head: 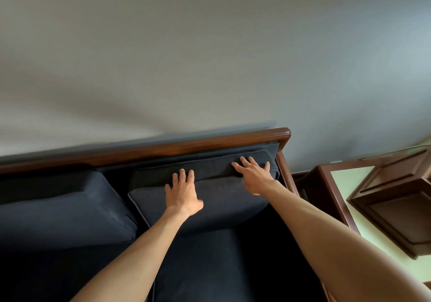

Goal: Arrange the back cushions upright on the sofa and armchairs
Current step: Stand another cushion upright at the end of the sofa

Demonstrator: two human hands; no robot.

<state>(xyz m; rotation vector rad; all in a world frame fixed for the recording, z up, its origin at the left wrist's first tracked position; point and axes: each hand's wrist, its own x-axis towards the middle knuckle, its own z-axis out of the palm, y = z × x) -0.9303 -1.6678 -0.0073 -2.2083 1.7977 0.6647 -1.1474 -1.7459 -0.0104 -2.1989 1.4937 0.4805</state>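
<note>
A dark navy back cushion (224, 199) stands against the wooden backrest rail (163, 149) at the right end of the sofa. My left hand (183, 192) lies flat on its upper front face, fingers spread. My right hand (254, 173) presses flat on the cushion's top right edge, fingers apart. Neither hand grips anything. A second navy back cushion (58, 206) stands to the left on the same sofa. The dark seat cushion (210, 266) lies below my forearms.
A plain grey wall (210, 56) rises behind the sofa. A glass-topped wooden side table (326, 185) stands right of the sofa arm, with another dark wooden piece of furniture (396, 203) beyond it on a pale floor.
</note>
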